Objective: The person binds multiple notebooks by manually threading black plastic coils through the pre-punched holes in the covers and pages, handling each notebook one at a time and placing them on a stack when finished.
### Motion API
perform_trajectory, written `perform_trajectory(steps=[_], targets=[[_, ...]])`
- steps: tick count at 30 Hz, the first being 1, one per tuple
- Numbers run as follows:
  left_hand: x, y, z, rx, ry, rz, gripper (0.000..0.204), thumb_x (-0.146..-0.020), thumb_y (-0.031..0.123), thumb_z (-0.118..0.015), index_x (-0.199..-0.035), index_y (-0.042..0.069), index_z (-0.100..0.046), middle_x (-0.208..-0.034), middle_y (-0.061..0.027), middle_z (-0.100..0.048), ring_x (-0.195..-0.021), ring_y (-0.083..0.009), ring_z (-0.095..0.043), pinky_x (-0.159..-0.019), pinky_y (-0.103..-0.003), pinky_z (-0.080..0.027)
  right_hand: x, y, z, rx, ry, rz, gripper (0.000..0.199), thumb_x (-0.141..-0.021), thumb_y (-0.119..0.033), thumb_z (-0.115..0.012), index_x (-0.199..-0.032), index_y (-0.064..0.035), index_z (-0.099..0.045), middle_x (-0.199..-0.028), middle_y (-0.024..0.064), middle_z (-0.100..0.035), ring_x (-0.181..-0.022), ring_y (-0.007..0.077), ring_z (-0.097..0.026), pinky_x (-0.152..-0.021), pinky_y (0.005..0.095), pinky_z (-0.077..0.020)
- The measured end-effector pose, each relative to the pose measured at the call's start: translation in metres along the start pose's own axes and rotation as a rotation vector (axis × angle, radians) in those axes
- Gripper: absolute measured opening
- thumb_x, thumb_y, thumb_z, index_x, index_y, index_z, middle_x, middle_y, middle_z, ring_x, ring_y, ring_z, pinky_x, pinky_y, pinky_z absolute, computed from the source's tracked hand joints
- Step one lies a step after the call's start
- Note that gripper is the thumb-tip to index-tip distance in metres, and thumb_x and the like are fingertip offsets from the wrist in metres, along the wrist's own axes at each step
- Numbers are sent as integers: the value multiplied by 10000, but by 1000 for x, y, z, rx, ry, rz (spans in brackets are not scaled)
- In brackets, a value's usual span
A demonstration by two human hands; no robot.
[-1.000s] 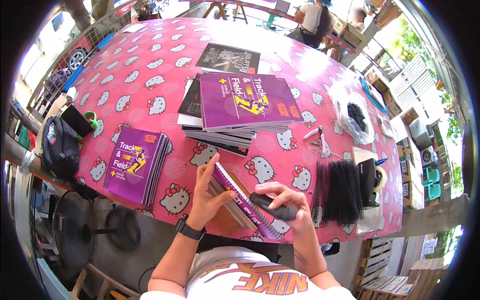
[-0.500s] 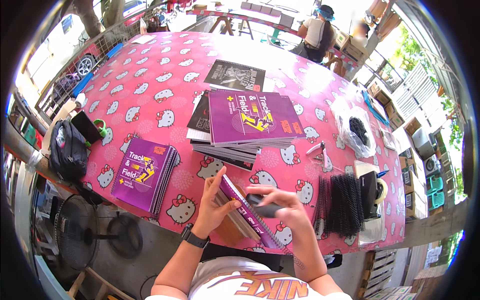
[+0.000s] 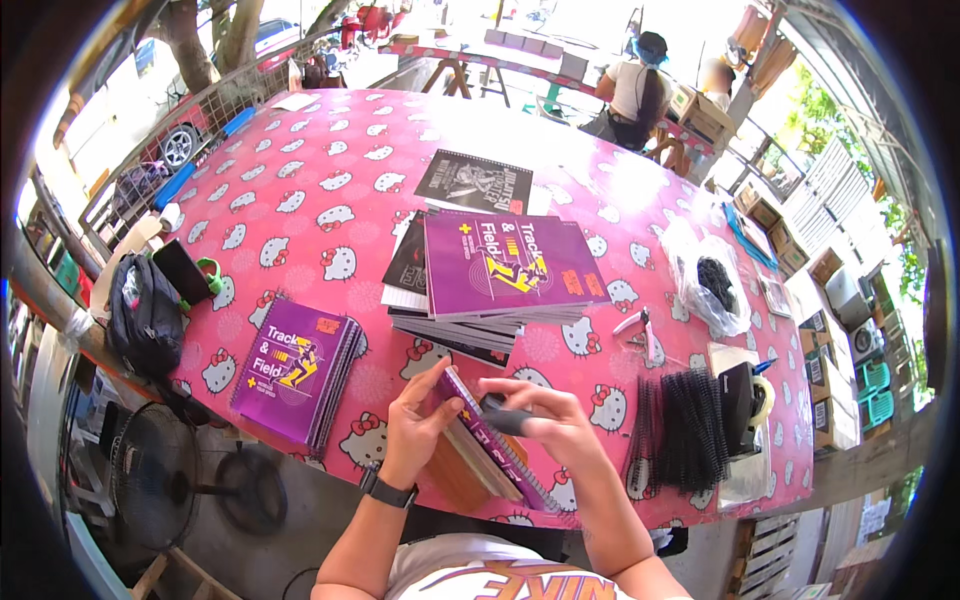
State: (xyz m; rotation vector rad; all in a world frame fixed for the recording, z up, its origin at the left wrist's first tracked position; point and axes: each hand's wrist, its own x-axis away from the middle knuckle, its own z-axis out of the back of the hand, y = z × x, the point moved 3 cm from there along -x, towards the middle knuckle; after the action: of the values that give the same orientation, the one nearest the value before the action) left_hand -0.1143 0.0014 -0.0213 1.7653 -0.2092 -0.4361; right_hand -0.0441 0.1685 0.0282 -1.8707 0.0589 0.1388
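My left hand (image 3: 412, 425) grips a purple notebook (image 3: 478, 430), fingers on one side and thumb on the other. The notebook stands tilted on edge, its spine facing up and to the right. A dark spiral coil (image 3: 537, 487) runs along the spine's near part. My right hand (image 3: 560, 422) is closed around a dark, rounded handheld tool (image 3: 506, 416), blurred by motion, against the spine near its far end. Beneath the notebook lies a brown wooden block (image 3: 458, 478), partly hidden by my left hand.
Left stands a stack of bound purple notebooks (image 3: 297, 372); ahead, a pile of loose purple books (image 3: 515, 262). On the right lie black coils (image 3: 690, 430), pink-handled pliers (image 3: 640, 332), a tape dispenser (image 3: 742, 400) and a plastic bag (image 3: 705, 280). A fan (image 3: 155, 470) stands below left.
The whole view has tilted, so the table sits lower in the picture. Less of the coil hangs past the notebook's near end. Both hands keep their holds.
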Motion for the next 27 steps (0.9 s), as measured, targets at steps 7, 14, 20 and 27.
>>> perform_trajectory(steps=[7,14,20,27], targets=[[0,-3,7,-45,11,13,444,-815,-15,-636,-1250,34,-560,-1088,-42,-576,-997,-115,-524,-908,-241,-390,-19,-5,-1,-125,-59,16,272,-780,-213,-693,-940,5,-665,-1196,133,-587,-1072,180,-549,-899,315,-429],[-2,-2,11,74,51,69,356,-825,-32,-621,-1177,19,-612,-1009,-12,-582,-937,-73,-518,-837,-202,-398,-26,18,2,338,125,-13,280,-793,-279,-719,-906,-30,-661,-1170,134,-593,-971,203,-590,-845,306,-441],[-8,14,4,127,-77,59,316,-787,-43,-669,-1098,15,-650,-971,-14,-588,-891,-78,-546,-789,-218,-439,6,48,74,1406,375,215,345,-710,-309,-776,-914,-54,-665,-1106,126,-611,-1158,326,-466,-937,439,-417],[1,63,-41,-90,-207,-170,268,-675,-20,-752,-927,35,-678,-875,-54,-658,-820,-166,-603,-723,-265,-476,44,-64,-17,724,308,165,330,-715,-90,-760,-1016,-34,-636,-1033,113,-636,-866,228,-620,-741,314,-511]])
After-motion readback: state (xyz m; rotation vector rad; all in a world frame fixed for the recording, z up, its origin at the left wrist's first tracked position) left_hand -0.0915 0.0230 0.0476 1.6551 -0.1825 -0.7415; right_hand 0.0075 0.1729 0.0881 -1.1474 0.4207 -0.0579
